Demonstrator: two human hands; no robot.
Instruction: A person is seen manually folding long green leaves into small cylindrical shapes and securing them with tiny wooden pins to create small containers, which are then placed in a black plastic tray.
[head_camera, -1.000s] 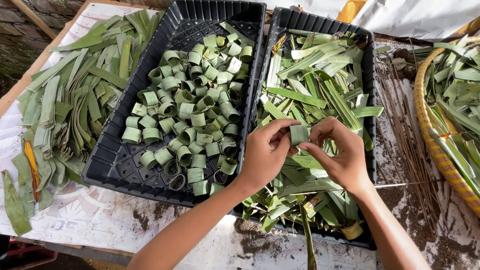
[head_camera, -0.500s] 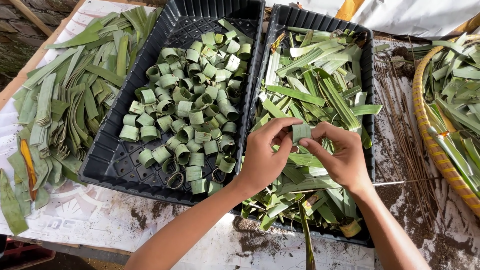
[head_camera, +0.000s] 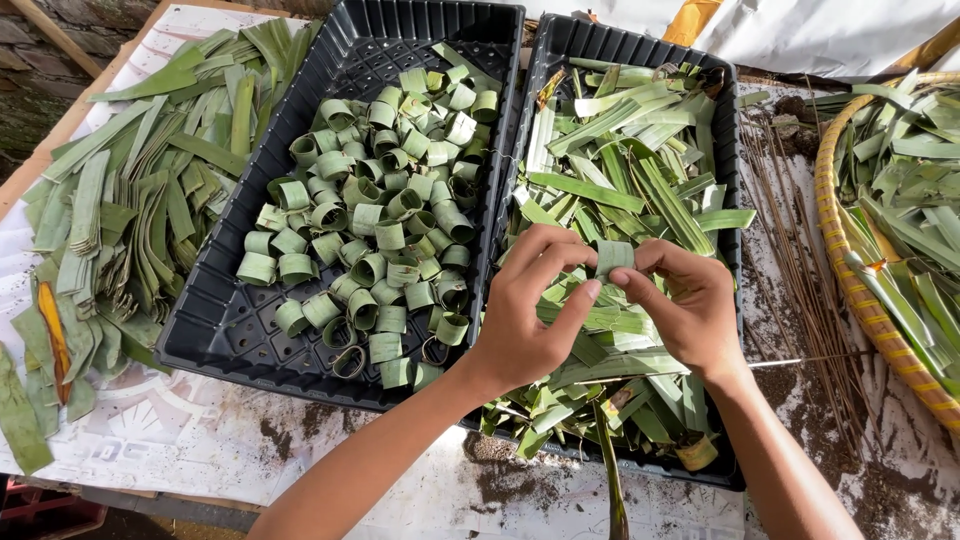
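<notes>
Two black trays sit side by side before us: the left tray (head_camera: 215, 335) holds rolled leaf rings (head_camera: 375, 215), the right tray (head_camera: 732, 130) loose leaf strips (head_camera: 640, 170). More cut leaves (head_camera: 130, 200) lie on the table at far left, and a woven basket (head_camera: 850, 260) of leaves stands at right. Over the right tray, our left hand (head_camera: 530, 310) and right hand (head_camera: 690, 305) pinch one small leaf ring (head_camera: 614, 256) between fingertips, both closed on it.

I see my left hand (head_camera: 525, 320) and right hand (head_camera: 690, 310) pinching one curled green leaf strip (head_camera: 613, 256) above the black plastic tray of flat leaf strips (head_camera: 735, 130).
</notes>
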